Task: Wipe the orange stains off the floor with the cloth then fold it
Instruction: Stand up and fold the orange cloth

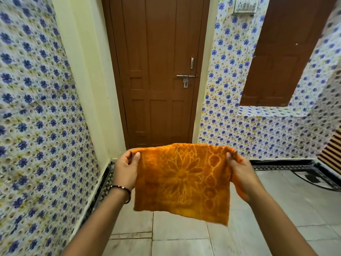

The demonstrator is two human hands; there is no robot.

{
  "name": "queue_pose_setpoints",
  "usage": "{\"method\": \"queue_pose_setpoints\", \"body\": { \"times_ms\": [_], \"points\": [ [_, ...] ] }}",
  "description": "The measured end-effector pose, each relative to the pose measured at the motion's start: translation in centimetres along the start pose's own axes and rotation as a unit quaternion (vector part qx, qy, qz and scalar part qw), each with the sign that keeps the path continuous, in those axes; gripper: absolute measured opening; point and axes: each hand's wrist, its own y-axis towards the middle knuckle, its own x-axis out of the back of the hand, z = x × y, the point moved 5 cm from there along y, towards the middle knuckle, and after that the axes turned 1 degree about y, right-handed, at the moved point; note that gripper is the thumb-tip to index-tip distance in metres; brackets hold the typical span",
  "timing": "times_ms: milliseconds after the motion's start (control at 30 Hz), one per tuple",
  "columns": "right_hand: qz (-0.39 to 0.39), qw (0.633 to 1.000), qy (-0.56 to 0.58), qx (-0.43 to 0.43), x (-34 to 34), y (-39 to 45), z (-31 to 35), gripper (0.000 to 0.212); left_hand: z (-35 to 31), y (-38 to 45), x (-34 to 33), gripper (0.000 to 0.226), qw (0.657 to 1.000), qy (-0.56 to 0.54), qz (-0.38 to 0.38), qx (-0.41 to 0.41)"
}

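Observation:
An orange cloth with a raised flower pattern hangs in the air in front of me, spread flat between both hands. My left hand pinches its top left corner and my right hand pinches its top right corner, with some cloth bunched behind that hand. The bottom edge hangs free above the pale tiled floor. I see no orange stains on the visible floor; the cloth hides part of it.
A shut brown door with a metal latch stands straight ahead. Blue-flowered walls close in on the left and right. A dark patterned border runs along the floor's edge, and a slatted wooden object sits at far right.

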Motion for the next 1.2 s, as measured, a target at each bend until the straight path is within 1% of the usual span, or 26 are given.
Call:
{"method": "queue_pose_setpoints", "body": {
  "times_ms": [100, 167, 233, 267, 300, 333, 367, 400, 433, 467, 500, 533, 567, 600, 633, 700, 767, 800, 833, 867, 933, 967, 1033, 1067, 1100, 1200],
  "points": [
    [-0.030, 0.999, -0.030, 0.030, 1.0, 0.7, 1.1, 0.023, -0.7, 1.5, 1.1, 0.019, 0.997, 0.056, 0.030, -0.036],
    [-0.034, 0.996, -0.066, 0.041, 1.2, 0.9, 1.8, 0.031, -1.1, 2.1, 1.2, 0.019, 0.990, 0.109, 0.066, -0.062],
    [-0.025, 0.995, -0.089, 0.045, 1.2, 0.9, 2.4, 0.029, -1.7, 3.0, 1.3, 0.018, 0.981, 0.156, 0.070, -0.091],
    [-0.015, 0.995, -0.090, 0.046, 1.0, 0.9, 2.6, 0.026, -1.9, 3.5, 1.4, 0.016, 0.982, 0.152, 0.062, -0.093],
    [-0.007, 0.996, -0.082, 0.044, 0.7, 0.9, 3.0, 0.023, -1.6, 4.2, 1.6, 0.020, 0.988, 0.127, 0.056, -0.067],
    [-0.002, 0.997, -0.068, 0.041, 0.3, 1.3, 3.4, 0.023, -0.7, 4.7, 1.5, 0.033, 0.994, 0.081, 0.075, 0.001],
    [-0.001, 0.999, -0.046, 0.030, -0.1, 1.7, 3.6, 0.024, 0.9, 4.5, 1.1, 0.045, 0.985, 0.021, 0.132, 0.110],
    [-0.007, 1.000, -0.022, 0.014, -0.3, 2.5, 3.6, 0.025, 2.7, 3.6, 0.2, 0.053, 0.953, -0.032, 0.212, 0.216],
    [-0.017, 1.000, -0.003, -0.006, -0.5, 3.3, 3.3, 0.024, 4.4, 2.2, -0.5, 0.061, 0.913, -0.054, 0.284, 0.289],
    [-0.024, 0.999, 0.001, -0.032, -0.6, 4.2, 2.9, 0.024, 5.3, 0.8, -1.0, 0.068, 0.884, -0.045, 0.335, 0.323],
    [-0.023, 0.997, 0.001, -0.068, -0.7, 4.9, 2.4, 0.026, 6.0, 0.0, -1.3, 0.079, 0.873, -0.036, 0.358, 0.329],
    [-0.013, 0.994, 0.001, -0.109, -0.6, 5.5, 1.8, 0.028, 6.2, -0.1, -1.6, 0.093, 0.876, -0.041, 0.359, 0.321],
    [0.007, 0.989, 0.001, -0.148, -0.4, 5.8, 1.1, 0.029, 6.2, 0.3, -1.9, 0.103, 0.889, -0.055, 0.339, 0.303],
    [0.028, 0.984, 0.005, -0.175, -0.1, 5.7, 0.7, 0.026, 5.5, 0.6, -2.2, 0.105, 0.904, -0.080, 0.318, 0.274],
    [0.053, 0.979, 0.028, -0.197, 0.3, 5.6, 0.1, 0.023, 4.8, 1.2, -2.4, 0.097, 0.911, -0.125, 0.300, 0.252],
    [0.076, 0.969, 0.092, -0.216, 1.5, 5.5, -1.3, 0.020, 2.9, 2.3, -2.7, 0.068, 0.911, -0.231, 0.264, 0.215],
    [0.062, 0.959, 0.135, -0.242, 2.0, 5.1, -4.5, 0.051, 1.3, 3.1, -3.0, 0.053, 0.906, -0.291, 0.252, 0.176],
    [0.057, 0.953, 0.131, -0.267, 1.8, 4.8, -6.4, 0.064, 0.3, 3.3, -3.2, 0.046, 0.909, -0.293, 0.254, 0.156],
    [0.064, 0.947, 0.116, -0.292, 1.0, 4.5, -8.3, 0.070, -0.4, 3.4, -3.3, 0.039, 0.914, -0.281, 0.255, 0.141],
    [0.069, 0.940, 0.107, -0.316, 0.2, 4.1, -9.6, 0.071, -1.0, 3.6, -3.6, 0.034, 0.920, -0.265, 0.257, 0.130],
    [0.082, 0.937, 0.129, -0.313, -1.5, 4.0, -9.9, 0.059, -1.9, 4.0, -4.0, 0.030, 0.928, -0.245, 0.254, 0.115],
    [0.089, 0.936, 0.177, -0.290, -1.9, 4.4, -9.3, 0.049, -2.4, 4.2, -4.0, 0.030, 0.932, -0.242, 0.246, 0.111],
    [0.081, 0.928, 0.291, -0.218, -2.1, 5.2, -7.6, 0.039, -3.3, 4.8, -3.9, 0.030, 0.939, -0.238, 0.224, 0.105],
    [0.075, 0.925, 0.316, -0.195, -2.2, 5.4, -7.4, 0.036, -3.8, 5.1, -3.8, 0.030, 0.942, -0.235, 0.219, 0.102],
    [0.085, 0.928, 0.305, -0.195, -2.6, 5.4, -7.8, 0.033, -4.4, 5.2, -3.7, 0.030, 0.943, -0.229, 0.219, 0.098],
    [0.152, 0.941, 0.171, -0.250, -4.6, 4.2, -9.4, 0.036, -5.9, 5.3, -3.4, 0.029, 0.953, -0.194, 0.222, 0.067]
  ]
}}
